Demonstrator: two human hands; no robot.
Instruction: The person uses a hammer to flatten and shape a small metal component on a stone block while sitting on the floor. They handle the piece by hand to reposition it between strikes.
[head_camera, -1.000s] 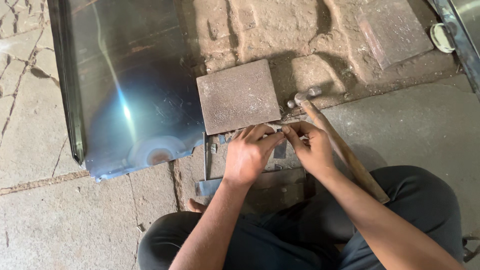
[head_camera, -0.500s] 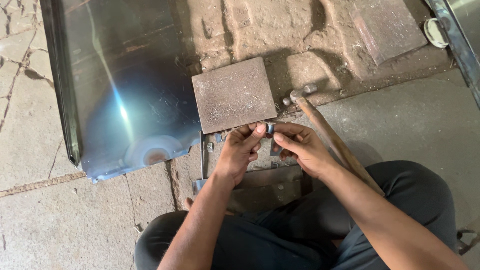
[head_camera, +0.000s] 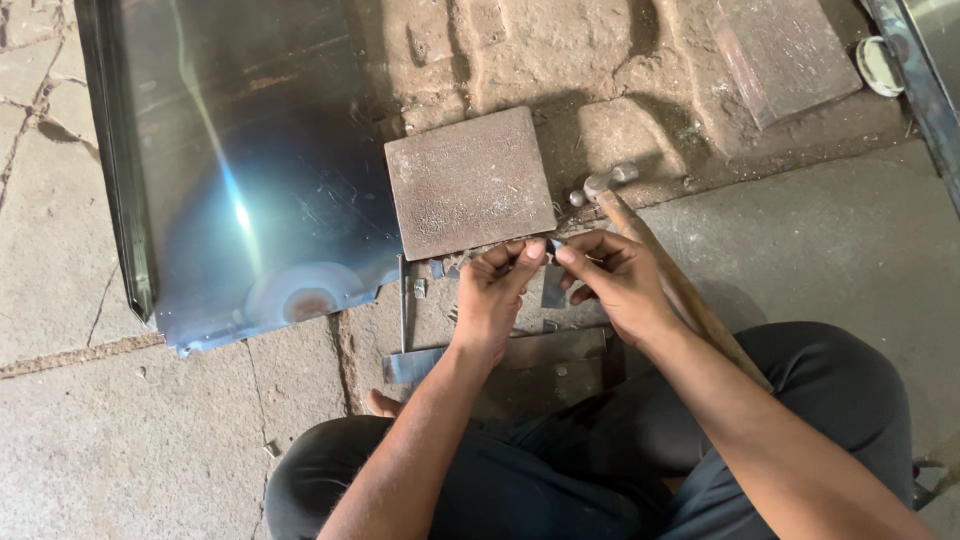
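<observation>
Leftmost, a shiny metal sheet (head_camera: 240, 170) fills the upper left of the frame, lying on the stone floor (head_camera: 130, 440). Next to it, at centre, sits a rusty square plate (head_camera: 468, 182). Just below its lower edge, your left hand (head_camera: 495, 290) and right hand (head_camera: 612, 278) meet, fingertips pinched together on a small metal strip (head_camera: 553, 283). Right of your hands, a wooden-handled hammer (head_camera: 670, 280) lies on the floor, slanting toward the lower right.
</observation>
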